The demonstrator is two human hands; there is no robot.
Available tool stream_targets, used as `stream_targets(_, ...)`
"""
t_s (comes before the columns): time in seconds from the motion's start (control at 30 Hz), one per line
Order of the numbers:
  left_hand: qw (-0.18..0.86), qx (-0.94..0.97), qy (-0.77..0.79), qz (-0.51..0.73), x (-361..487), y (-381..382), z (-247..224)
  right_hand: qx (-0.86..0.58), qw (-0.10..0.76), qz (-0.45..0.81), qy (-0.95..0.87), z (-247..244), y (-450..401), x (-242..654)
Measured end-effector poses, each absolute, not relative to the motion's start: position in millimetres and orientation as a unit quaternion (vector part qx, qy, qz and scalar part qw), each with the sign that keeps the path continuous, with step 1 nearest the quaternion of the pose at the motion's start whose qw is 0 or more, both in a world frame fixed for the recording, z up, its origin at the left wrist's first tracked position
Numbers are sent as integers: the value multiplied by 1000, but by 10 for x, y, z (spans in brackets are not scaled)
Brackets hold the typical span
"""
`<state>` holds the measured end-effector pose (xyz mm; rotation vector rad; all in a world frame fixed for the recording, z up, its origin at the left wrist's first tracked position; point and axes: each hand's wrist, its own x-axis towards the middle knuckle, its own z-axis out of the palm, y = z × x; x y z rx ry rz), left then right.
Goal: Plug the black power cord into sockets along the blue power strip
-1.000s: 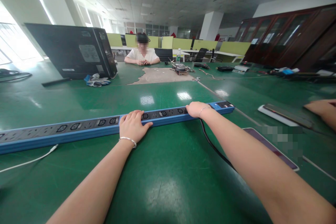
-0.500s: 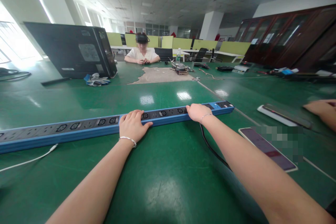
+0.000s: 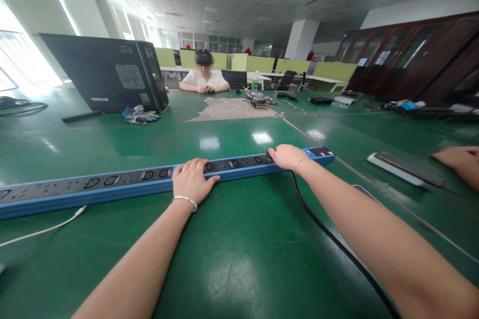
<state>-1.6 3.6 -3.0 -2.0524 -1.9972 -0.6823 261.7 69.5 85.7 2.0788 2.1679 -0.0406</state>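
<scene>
A long blue power strip (image 3: 130, 191) with black sockets lies across the green table. My left hand (image 3: 192, 179) rests over its middle, fingers on top and thumb along the front side, gripping it. Near the strip's right end, my right hand (image 3: 287, 157) is closed around a black plug (image 3: 270, 156) at a socket; how far the plug sits in the socket is hidden. A black cable (image 3: 318, 222) runs from under that hand toward the lower right, partly beneath my forearm.
A black computer case (image 3: 108, 75) and gloves (image 3: 140, 115) stand at the back left. A white cable (image 3: 48, 231) lies at the left. A phone (image 3: 364, 190) is mostly behind my right arm; another person's hand (image 3: 458, 159) is at the right edge. Someone sits opposite.
My right hand has shifted slightly right, and the black plug shows more beside its fingers. More of the cable shows, while my forearm now covers most of the phone. My left hand stays on the strip.
</scene>
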Motion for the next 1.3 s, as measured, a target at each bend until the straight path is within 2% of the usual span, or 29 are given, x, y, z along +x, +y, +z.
stream_targets(0.13, 96, -694, -674, -235, -14, 37, -30, 682, -21, -23, 731, 1090, 661, 2727)
stream_targets(0.33, 95, -695, -672, -238, -16, 34, -49, 670, -133, -236, 692, 985, 464, 2454)
stream_targets(0.43, 99, -696, -670, -239, -18, 33, -51, 631, -113, -258, 723, 806, 439, 2151)
stream_targets(0.57, 106, -696, -668, -240, -19, 34, -49, 602, -99, -217, 762, 682, 460, 1757)
stream_targets(0.7, 102, -693, -673, -238, -19, 35, -50, 633, -90, -160, 752, 671, 493, 1501)
stream_targets(1.3, 91, -697, -667, -245, -28, 44, -56, 683, -41, -142, 715, 781, 612, 1328)
